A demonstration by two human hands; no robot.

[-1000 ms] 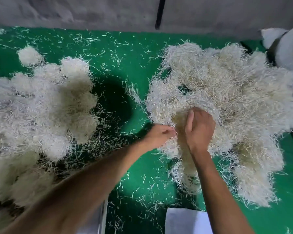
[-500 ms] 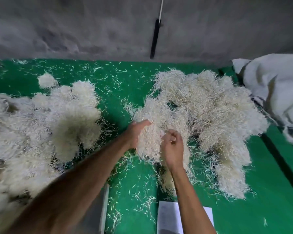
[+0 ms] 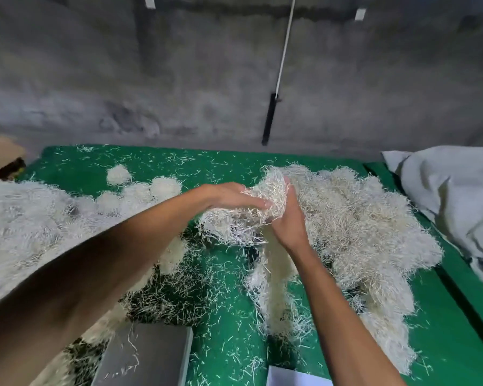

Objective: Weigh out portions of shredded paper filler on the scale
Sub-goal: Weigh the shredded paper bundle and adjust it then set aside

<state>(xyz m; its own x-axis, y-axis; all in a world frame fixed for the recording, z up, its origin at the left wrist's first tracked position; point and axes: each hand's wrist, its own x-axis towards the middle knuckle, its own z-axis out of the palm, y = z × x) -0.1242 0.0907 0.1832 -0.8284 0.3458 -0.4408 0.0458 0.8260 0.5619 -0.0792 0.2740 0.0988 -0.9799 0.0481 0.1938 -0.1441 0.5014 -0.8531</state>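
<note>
Above green mat point(image 3: 444, 330), paper clump point(image 3: 265, 201) between 2 hands, long axis left-right

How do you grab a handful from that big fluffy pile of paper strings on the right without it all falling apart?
Take the big loose heap of pale shredded paper at its near left edge, where a clump already sticks out. Come from both sides and cup it, as the left hand and right hand do: tangled strands hold together only when squeezed between palms.
</note>
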